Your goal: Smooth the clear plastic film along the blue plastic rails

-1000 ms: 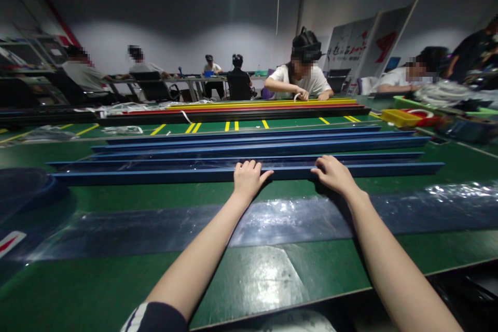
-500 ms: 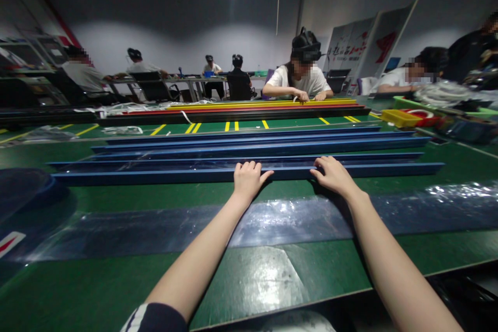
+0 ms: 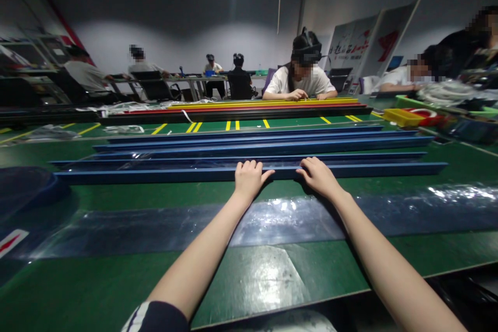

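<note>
Closest to me among several long blue plastic channels is one (image 3: pixel 155 176) lying crosswise on the green table, its open side up with clear film inside. My left hand (image 3: pixel 247 180) grips its near wall around the middle, fingers hooked over the top edge and thumb along the near side. A short way to the right, my right hand (image 3: pixel 319 177) holds the same wall, fingertips over the rim. The fingertips inside the channel are partly hidden. More blue channels (image 3: pixel 264 146) lie parallel just behind. Between me and the channel stretches a flat strip of clear film (image 3: pixel 155 229).
The clear film runs to a large roll (image 3: pixel 27 192) at the left. Farther back lie yellow, red and black strips (image 3: pixel 249 113), where a co-worker (image 3: pixel 301 75) leans over. A yellow bin (image 3: pixel 402 117) and bundled white tubing (image 3: pixel 447 92) sit at the back right.
My right hand has slid left along the channel's near wall, closer to my left hand. My left hand stays in place. The co-worker's hand across the table has shifted slightly.
</note>
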Demonstrator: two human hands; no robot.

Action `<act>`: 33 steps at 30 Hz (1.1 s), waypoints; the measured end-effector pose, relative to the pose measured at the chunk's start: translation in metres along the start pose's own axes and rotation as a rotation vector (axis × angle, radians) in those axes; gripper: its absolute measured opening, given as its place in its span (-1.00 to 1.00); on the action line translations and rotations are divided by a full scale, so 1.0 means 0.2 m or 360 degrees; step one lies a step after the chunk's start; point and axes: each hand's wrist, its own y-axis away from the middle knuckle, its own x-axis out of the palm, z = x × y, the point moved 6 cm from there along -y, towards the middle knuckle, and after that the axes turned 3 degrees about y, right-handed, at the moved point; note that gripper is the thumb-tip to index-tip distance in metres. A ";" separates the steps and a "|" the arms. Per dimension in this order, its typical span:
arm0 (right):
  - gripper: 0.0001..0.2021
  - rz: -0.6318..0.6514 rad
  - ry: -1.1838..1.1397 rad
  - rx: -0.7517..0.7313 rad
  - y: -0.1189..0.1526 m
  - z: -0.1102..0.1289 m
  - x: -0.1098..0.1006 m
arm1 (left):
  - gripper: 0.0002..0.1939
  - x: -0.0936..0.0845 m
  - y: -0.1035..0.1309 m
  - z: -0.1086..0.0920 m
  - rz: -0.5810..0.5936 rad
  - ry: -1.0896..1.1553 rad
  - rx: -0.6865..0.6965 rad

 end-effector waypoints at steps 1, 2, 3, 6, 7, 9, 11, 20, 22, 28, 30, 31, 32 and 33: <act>-0.80 0.0002 0.0008 0.0000 0.00 0.00 0.00 | -0.47 0.00 0.00 0.00 0.0002 0.0000 -0.0002; -0.80 0.0001 0.0018 -0.0006 0.00 0.01 -0.01 | -0.47 0.00 0.00 0.00 0.0004 0.0003 -0.0007; -0.80 0.0000 0.0024 -0.0014 0.00 0.02 -0.01 | -0.47 0.00 0.00 0.00 0.0005 0.0010 -0.0010; -0.80 0.0003 0.0006 -0.0067 -0.02 0.07 -0.02 | -0.48 0.00 0.00 0.00 0.0003 0.0022 -0.0014; -0.79 0.0009 -0.0011 -0.0094 -0.02 0.10 -0.03 | -0.49 0.01 0.00 0.00 0.0003 0.0019 -0.0012; -0.77 0.0025 -0.0042 -0.0160 -0.05 0.16 -0.02 | -0.48 0.01 0.00 0.00 0.0005 0.0009 -0.0007; -0.74 0.0040 -0.0051 -0.0218 -0.07 0.22 -0.02 | -0.48 0.00 0.00 0.00 0.0009 0.0000 -0.0007; -0.70 0.0032 0.0071 -0.0172 -0.08 0.22 0.01 | -0.49 0.01 0.00 0.00 0.0019 0.0004 -0.0016; -0.70 0.0020 0.0084 -0.0153 -0.08 0.21 0.01 | -0.49 0.01 0.00 0.00 0.0017 0.0004 -0.0015; -0.69 0.0040 0.0073 -0.0135 -0.07 0.21 0.01 | -0.50 0.01 0.00 0.00 0.0013 0.0026 -0.0020; -0.69 0.0047 0.0062 -0.0141 -0.07 0.21 0.02 | -0.49 0.01 0.00 0.00 0.0014 0.0023 -0.0018; -0.69 0.0046 0.0058 -0.0144 -0.07 0.21 0.02 | -0.49 0.01 0.00 0.00 0.0014 0.0022 -0.0017; -0.69 0.0043 0.0054 -0.0146 -0.07 0.20 0.02 | -0.48 0.01 0.00 0.00 0.0015 0.0021 -0.0017; -0.69 0.0039 0.0050 -0.0147 -0.07 0.20 0.02 | -0.48 0.01 0.00 0.00 0.0017 0.0021 -0.0016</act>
